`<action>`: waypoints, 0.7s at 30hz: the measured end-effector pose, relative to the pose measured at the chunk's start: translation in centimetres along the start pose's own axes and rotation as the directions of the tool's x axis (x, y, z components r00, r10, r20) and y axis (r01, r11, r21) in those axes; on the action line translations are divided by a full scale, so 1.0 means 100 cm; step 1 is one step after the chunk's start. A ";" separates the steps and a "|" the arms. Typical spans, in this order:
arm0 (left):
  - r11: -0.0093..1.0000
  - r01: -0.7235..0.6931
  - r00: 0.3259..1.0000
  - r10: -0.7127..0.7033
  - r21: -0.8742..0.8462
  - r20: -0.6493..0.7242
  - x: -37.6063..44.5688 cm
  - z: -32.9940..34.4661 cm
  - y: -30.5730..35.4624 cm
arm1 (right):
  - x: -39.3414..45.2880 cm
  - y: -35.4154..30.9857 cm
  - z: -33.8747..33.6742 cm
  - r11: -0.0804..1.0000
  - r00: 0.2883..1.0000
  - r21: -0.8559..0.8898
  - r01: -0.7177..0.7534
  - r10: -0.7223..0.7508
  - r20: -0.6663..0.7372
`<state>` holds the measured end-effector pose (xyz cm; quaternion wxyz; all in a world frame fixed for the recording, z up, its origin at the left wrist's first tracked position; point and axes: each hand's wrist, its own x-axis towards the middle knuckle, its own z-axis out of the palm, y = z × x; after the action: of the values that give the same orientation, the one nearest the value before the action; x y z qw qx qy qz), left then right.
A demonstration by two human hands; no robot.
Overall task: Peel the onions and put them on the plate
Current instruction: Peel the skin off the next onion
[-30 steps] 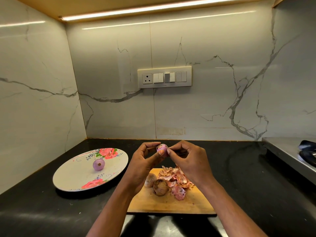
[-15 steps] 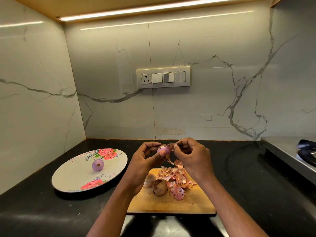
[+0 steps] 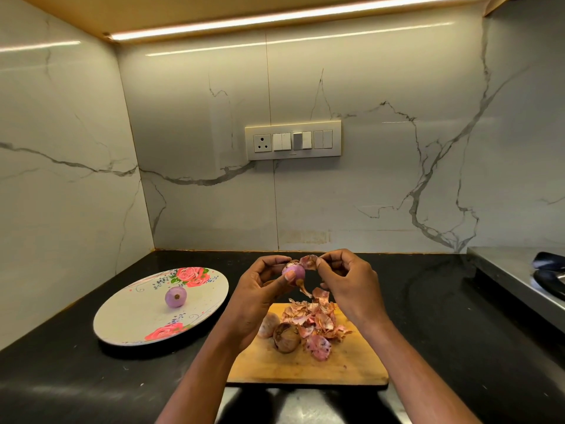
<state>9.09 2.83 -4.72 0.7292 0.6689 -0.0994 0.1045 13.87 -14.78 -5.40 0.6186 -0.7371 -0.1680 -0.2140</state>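
Observation:
My left hand [image 3: 258, 296] holds a small purple onion [image 3: 293, 270] above the wooden cutting board [image 3: 305, 367]. My right hand [image 3: 348, 284] pinches a flap of papery skin [image 3: 308, 261] that still hangs on the onion's top. Another strip of skin dangles below the onion. On the board lie two unpeeled brown onions [image 3: 286, 336] and a heap of pink peels [image 3: 316, 322]. One peeled purple onion [image 3: 175, 296] rests on the white flowered plate [image 3: 128, 319] to the left.
The black countertop [image 3: 443, 316] runs to marble walls at the back and left. A steel stove [image 3: 519, 270] stands at the right edge. A switch panel [image 3: 293, 140] is on the back wall.
My right hand has pulled a flap of skin up and away from the onion's top, and more purple flesh shows. A loose strip now hangs below the onion.

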 end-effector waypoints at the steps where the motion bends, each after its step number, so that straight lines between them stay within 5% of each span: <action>1: 1.000 0.004 1.000 -0.004 0.000 -0.011 0.001 -0.001 0.000 | -0.001 -0.003 -0.001 0.999 0.999 0.051 -0.011 0.009 0.035; 7: 1.000 0.012 1.000 -0.012 0.016 -0.007 0.001 -0.005 -0.001 | -0.003 -0.010 -0.001 0.994 0.955 0.111 -0.005 -0.028 0.296; 21: 1.000 0.006 1.000 -0.007 0.025 0.022 0.000 -0.003 0.000 | -0.002 -0.013 -0.006 0.951 0.941 0.284 -0.127 0.024 0.339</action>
<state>9.07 3.11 -4.72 0.7201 0.6793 -0.1038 0.0960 12.95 -15.14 -4.39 0.6944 -0.6655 -0.2714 -0.0348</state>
